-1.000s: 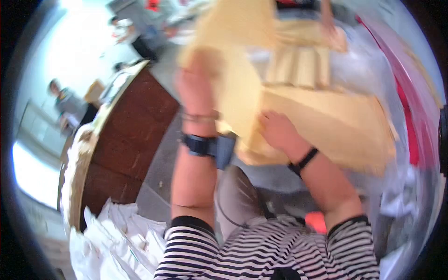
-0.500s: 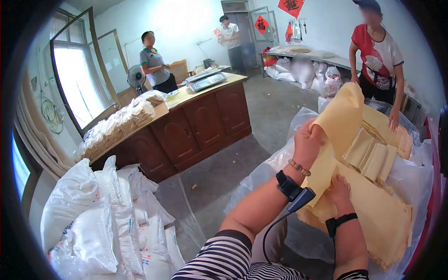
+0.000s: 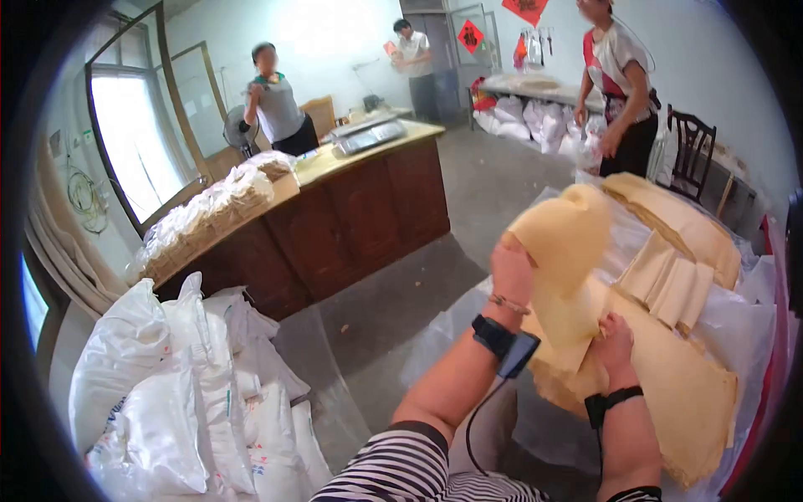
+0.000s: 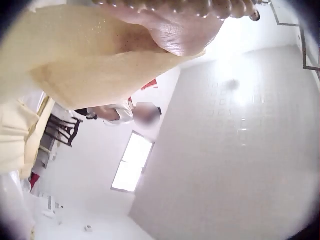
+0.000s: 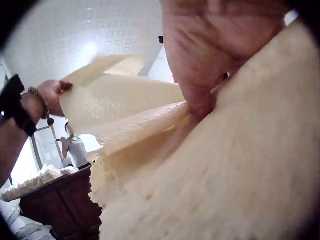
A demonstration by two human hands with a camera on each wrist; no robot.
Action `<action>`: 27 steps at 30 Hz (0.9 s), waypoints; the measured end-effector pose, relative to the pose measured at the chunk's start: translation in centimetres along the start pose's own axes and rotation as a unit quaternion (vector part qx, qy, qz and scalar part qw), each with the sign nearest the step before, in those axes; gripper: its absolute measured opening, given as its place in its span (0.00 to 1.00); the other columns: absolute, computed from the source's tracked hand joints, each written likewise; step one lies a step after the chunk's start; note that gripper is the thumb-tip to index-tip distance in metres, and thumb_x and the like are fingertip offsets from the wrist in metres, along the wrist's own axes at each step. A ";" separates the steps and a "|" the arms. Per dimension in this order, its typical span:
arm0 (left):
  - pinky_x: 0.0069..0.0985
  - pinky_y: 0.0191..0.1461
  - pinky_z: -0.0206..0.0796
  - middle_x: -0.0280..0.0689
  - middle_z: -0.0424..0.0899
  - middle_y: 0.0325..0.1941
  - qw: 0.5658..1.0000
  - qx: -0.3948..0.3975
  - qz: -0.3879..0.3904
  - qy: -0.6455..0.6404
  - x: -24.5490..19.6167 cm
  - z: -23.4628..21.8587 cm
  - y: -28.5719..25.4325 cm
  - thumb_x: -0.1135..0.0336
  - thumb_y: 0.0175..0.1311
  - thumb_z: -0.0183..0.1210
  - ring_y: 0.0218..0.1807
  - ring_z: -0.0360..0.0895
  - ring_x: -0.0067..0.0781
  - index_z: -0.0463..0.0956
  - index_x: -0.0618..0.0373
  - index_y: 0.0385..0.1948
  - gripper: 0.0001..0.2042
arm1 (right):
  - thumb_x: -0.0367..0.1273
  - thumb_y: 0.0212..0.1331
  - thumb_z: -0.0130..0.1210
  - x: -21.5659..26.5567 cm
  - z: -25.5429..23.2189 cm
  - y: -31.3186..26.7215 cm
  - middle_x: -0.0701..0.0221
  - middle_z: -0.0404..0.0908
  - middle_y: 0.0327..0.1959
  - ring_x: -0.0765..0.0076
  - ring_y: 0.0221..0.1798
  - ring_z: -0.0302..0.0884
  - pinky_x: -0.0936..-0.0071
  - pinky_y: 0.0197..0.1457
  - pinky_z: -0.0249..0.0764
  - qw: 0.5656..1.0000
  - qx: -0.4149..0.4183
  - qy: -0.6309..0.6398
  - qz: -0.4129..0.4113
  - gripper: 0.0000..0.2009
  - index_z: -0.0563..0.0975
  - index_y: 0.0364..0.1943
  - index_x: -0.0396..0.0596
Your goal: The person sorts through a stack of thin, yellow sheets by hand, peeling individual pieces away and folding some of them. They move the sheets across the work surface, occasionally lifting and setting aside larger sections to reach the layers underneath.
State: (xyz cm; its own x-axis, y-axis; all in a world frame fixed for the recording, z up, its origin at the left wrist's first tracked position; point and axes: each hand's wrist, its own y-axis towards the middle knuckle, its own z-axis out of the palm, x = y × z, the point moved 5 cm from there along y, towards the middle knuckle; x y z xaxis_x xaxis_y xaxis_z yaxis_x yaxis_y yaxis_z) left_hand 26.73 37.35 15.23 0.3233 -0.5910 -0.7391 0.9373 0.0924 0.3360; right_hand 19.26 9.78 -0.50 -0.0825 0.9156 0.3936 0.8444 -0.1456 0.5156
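A large, thin yellow sheet (image 3: 570,226) is lifted off the table's near end, its top curling over. My left hand (image 3: 512,272) grips its left edge, up in the air; the right wrist view shows this raised hand (image 5: 51,95) with the sheet stretched away from it. Lower down, my right hand (image 3: 616,339) pinches the sheet low down, at the top of a stack of similar sheets (image 3: 682,393). In the right wrist view a digit tucks into the fold there, and the stack's ragged edge shows. Several folded sheets (image 3: 669,280) lie just beyond the stack.
Another pile of sheets (image 3: 677,213) lies at the table's far end, over clear plastic (image 3: 443,335). White sacks (image 3: 167,402) are heaped at left. A brown counter (image 3: 360,217) bears a scale (image 3: 368,138). A person (image 3: 623,92) stands beyond the table; two more stand farther back.
The head view has swung up and left from the stack. Lately my left hand has shifted left with the sheet. The person beyond the table has taken a hand off the far pile and stepped back.
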 end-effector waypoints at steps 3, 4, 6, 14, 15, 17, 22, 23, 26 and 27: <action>0.27 0.47 0.77 0.36 0.87 0.47 0.999 0.026 0.007 0.042 2.3 -7.0 0.5 0.71 0.77 0.46 0.44 0.84 0.29 0.79 0.65 0.49 0.13 | 0.30 0.42 0.70 0.5 -0.7 0.3 0.65 0.79 0.55 0.52 0.61 0.73 0.54 0.64 0.68 0.999 0.038 0.005 -0.012 0.18 0.84 0.43 0.52; 0.28 0.47 0.77 0.38 0.87 0.46 0.997 -0.005 0.007 0.083 3.6 -9.9 0.8 0.71 0.76 0.46 0.44 0.84 0.31 0.79 0.65 0.49 0.13 | 0.31 0.44 0.68 -1.4 1.1 0.8 0.67 0.79 0.55 0.53 0.61 0.74 0.54 0.63 0.70 0.998 0.031 0.011 -0.054 0.18 0.84 0.45 0.50; 0.32 0.48 0.77 0.41 0.87 0.45 0.962 -0.145 -0.046 0.225 8.1 -16.3 1.0 0.71 0.73 0.48 0.43 0.85 0.35 0.80 0.65 0.47 0.12 | 0.33 0.48 0.67 -1.7 1.5 2.5 0.68 0.82 0.54 0.55 0.59 0.77 0.57 0.60 0.73 0.994 0.084 0.065 0.002 0.18 0.83 0.47 0.49; 0.43 0.63 0.70 0.48 0.79 0.62 0.657 0.001 0.122 0.744 2.6 -6.3 -2.2 0.67 0.65 0.54 0.64 0.76 0.50 0.75 0.63 0.53 0.17 | 0.31 0.57 0.62 -1.4 2.1 2.2 0.68 0.87 0.45 0.72 0.51 0.82 0.73 0.53 0.77 0.948 0.089 0.234 0.195 0.18 0.80 0.53 0.45; 0.42 0.65 0.67 0.48 0.78 0.63 0.678 0.046 0.237 0.695 3.4 -4.4 -2.8 0.66 0.64 0.54 0.67 0.74 0.47 0.74 0.63 0.54 0.18 | 0.32 0.58 0.62 -1.3 1.9 2.3 0.67 0.86 0.47 0.71 0.51 0.83 0.71 0.53 0.77 0.976 0.062 0.163 0.132 0.17 0.81 0.52 0.45; 0.39 0.66 0.66 0.45 0.80 0.59 0.695 0.185 0.358 0.596 7.9 0.3 -4.6 0.67 0.64 0.54 0.65 0.75 0.44 0.75 0.60 0.54 0.17 | 0.34 0.59 0.62 -1.8 2.2 1.9 0.64 0.85 0.51 0.68 0.50 0.83 0.68 0.52 0.77 1.000 0.012 0.018 0.007 0.17 0.81 0.51 0.44; 0.42 0.64 0.66 0.38 0.84 0.53 0.628 0.529 0.198 0.535 14.3 6.1 -7.0 0.63 0.67 0.53 0.59 0.79 0.40 0.79 0.44 0.52 0.14 | 0.31 0.64 0.56 -1.5 1.2 2.1 0.59 0.83 0.51 0.50 0.54 0.80 0.58 0.58 0.75 0.937 0.037 0.344 -0.043 0.15 0.80 0.54 0.44; 0.41 0.61 0.67 0.36 0.85 0.50 0.625 0.515 0.220 0.544 16.3 6.0 -6.5 0.60 0.66 0.54 0.55 0.81 0.37 0.82 0.42 0.47 0.11 | 0.31 0.65 0.55 0.3 -0.7 1.6 0.59 0.83 0.51 0.47 0.55 0.79 0.56 0.59 0.75 0.977 0.018 0.192 -0.089 0.15 0.80 0.54 0.44; 0.43 0.59 0.68 0.37 0.87 0.38 0.503 0.512 0.310 0.623 19.4 5.9 -5.0 0.66 0.53 0.61 0.48 0.81 0.43 0.87 0.44 0.34 0.09 | 0.36 0.68 0.54 1.3 -2.2 0.5 0.57 0.77 0.61 0.45 0.64 0.72 0.52 0.68 0.68 0.995 0.070 -0.016 -0.064 0.16 0.80 0.56 0.47; 0.42 0.58 0.68 0.37 0.86 0.37 0.538 0.567 0.284 0.555 17.9 6.3 -4.8 0.68 0.48 0.62 0.48 0.80 0.45 0.87 0.46 0.33 0.10 | 0.37 0.68 0.55 1.0 -1.8 -0.1 0.58 0.75 0.63 0.47 0.67 0.69 0.53 0.71 0.64 0.993 0.057 -0.061 -0.086 0.16 0.80 0.56 0.50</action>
State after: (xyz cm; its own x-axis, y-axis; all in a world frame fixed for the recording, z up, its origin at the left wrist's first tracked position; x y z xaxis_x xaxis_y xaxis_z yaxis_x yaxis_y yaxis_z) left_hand 27.23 21.23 4.08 0.9844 0.1758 -0.0102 0.1673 -0.9154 0.3660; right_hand 18.19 9.99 1.19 -0.1725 0.9628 0.2082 0.8779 0.0544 0.4758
